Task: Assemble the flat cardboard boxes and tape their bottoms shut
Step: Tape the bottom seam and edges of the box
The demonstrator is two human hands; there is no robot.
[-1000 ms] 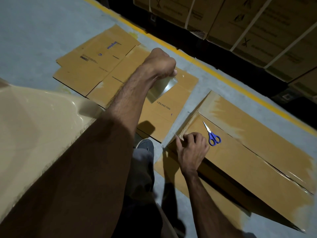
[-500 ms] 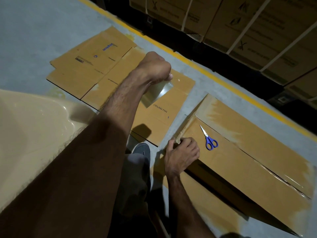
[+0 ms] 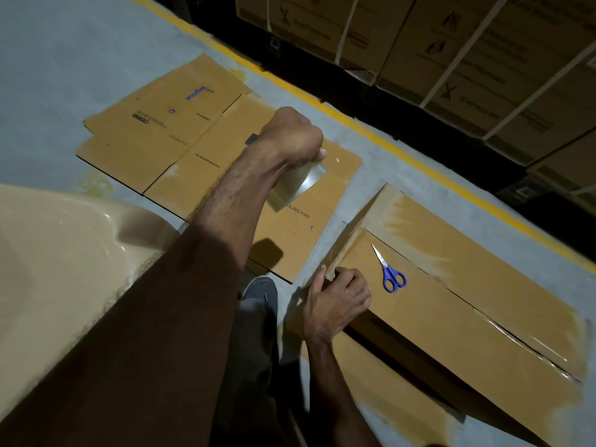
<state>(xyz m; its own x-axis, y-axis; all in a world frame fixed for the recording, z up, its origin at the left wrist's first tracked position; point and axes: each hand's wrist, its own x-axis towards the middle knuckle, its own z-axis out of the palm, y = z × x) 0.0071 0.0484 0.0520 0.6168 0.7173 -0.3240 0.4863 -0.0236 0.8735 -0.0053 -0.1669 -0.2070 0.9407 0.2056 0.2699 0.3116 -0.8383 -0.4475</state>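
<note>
Box point(image 3: 451, 317) assembled, scissors point(image 3: 392, 275) on top | left hand point(image 3: 290, 140) apparently pinching tape point(image 3: 298, 185) | right hand point(image 3: 335, 304) fingers curled on box corner

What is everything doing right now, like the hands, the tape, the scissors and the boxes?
left hand: raised, gripping the tape
tape: clear strip, pulled out
right hand: fingers curled on the box's corner
box: assembled, seam taped
scissors: closed, lying on the box
flat boxes: unfolded, on the floor

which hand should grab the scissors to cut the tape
Right. The right hand rests on the box corner just beside the scissors, which lie on that box. The left hand is raised away, gripping the stretched tape.
</note>
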